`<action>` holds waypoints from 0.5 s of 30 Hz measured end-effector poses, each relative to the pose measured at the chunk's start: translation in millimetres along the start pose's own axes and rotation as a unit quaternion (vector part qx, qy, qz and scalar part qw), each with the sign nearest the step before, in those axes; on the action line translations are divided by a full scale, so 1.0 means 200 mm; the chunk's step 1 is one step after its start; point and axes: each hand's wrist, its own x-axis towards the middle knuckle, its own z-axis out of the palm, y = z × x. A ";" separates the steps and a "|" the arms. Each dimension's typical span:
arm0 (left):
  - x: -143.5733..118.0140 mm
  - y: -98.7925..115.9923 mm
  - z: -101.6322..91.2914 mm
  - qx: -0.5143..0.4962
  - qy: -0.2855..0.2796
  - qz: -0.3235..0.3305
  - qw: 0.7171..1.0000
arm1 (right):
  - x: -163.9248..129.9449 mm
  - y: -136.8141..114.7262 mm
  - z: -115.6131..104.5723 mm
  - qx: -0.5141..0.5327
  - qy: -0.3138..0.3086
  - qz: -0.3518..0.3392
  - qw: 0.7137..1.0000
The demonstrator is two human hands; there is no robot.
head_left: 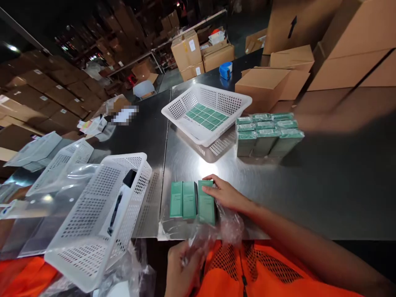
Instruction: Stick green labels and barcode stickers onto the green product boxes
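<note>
Steel tabletop (324, 185) carries everything I see. Tilted white perforated plastic basket (95, 222) lies at its left edge; a second white mesh basket (207, 109) holding flat green packets sits farther back. Stacked green wrapped cartons (267, 134) stand just right of it, brown cardboard boxes (269, 84) behind. Three slim green boxes (192, 201) lie side by side near me. My right hand (227, 194) rests fingers on the rightmost box. My left hand (182, 268) pinches clear plastic film (222, 229) below the table edge.
</note>
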 end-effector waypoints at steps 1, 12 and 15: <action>-0.01 -0.02 -0.04 0.040 0.046 0.064 0.996 | 0.01 0.02 0.03 -0.040 0.003 -0.013 0.999; 0.13 -0.05 -0.22 0.112 0.209 0.368 0.899 | 0.06 0.10 0.15 -0.136 0.086 -0.064 0.985; 0.22 -0.04 -0.20 0.282 0.159 0.322 0.890 | 0.05 0.10 0.15 -0.138 0.094 -0.065 0.984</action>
